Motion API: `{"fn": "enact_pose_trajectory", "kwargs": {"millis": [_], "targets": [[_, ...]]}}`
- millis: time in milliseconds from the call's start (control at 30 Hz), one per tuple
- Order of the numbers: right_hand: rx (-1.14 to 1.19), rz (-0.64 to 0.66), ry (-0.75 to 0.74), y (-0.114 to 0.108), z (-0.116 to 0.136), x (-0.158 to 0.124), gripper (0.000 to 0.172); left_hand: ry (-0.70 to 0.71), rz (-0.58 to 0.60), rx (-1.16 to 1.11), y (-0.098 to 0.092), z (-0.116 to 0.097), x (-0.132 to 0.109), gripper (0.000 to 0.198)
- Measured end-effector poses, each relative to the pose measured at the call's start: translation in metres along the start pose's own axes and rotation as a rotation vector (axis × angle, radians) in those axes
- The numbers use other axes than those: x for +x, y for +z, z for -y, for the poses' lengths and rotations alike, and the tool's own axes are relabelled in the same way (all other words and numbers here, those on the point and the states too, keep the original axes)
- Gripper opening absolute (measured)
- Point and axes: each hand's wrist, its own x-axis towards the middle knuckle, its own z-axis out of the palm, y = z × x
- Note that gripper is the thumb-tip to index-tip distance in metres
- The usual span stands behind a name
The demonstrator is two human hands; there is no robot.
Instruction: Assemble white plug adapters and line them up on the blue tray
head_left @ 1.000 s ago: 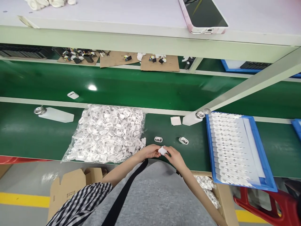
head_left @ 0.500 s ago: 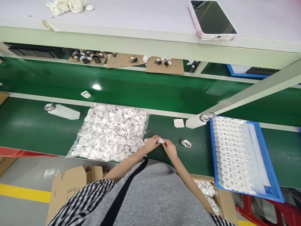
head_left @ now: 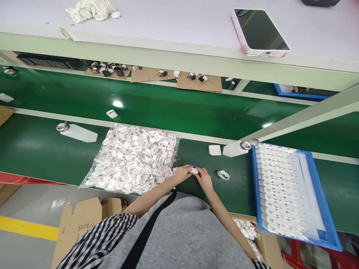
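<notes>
In front of my body, my left hand (head_left: 182, 174) and my right hand (head_left: 205, 180) meet around a small white oval plastic part (head_left: 194, 170). The fingertips of both hands are closed on its two ends. A white oval housing (head_left: 223, 175) with metal or dark pieces inside lies on the green bench just right of my right hand. To the left of my left hand spreads a clear plastic bag (head_left: 137, 157) full of small white plastic parts. Finer detail of the held part is too small to tell.
A blue tray (head_left: 327, 209) holds rows of white parts on the right. White bottles (head_left: 235, 148) (head_left: 81, 133) stand or lie at both sides, beside a white pad (head_left: 214, 150). A phone (head_left: 260, 31) rests on the upper shelf. Another white housing (head_left: 112, 113) lies behind the bag.
The view has shifted slightly, so the bench and shelf sit a little lower and further right. Both hands remain together on the white part, with the right fingers slightly moved.
</notes>
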Motion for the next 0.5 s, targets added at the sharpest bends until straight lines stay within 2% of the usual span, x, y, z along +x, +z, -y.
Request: {"fn": "enact_pose_trajectory", "kwargs": {"millis": [100,200,367,500], "targets": [[-0.045,0.055,-0.053,-0.003,-0.003,0.003,0.024,-0.044,0.051,0.103,-0.004,-0.006,0.002,0.032],[-0.110,0.124,-0.174,-0.009,-0.008,0.008,0.024,-0.060,0.142,0.194,-0.010,-0.015,0.007,0.031],[-0.185,0.095,-0.387,-0.012,-0.017,0.016,0.023,-0.040,0.251,0.220,-0.017,-0.028,0.022,0.013],[-0.255,0.098,-0.432,-0.010,-0.017,0.017,0.027,-0.048,0.299,0.225,-0.016,-0.033,0.028,0.010]]}}
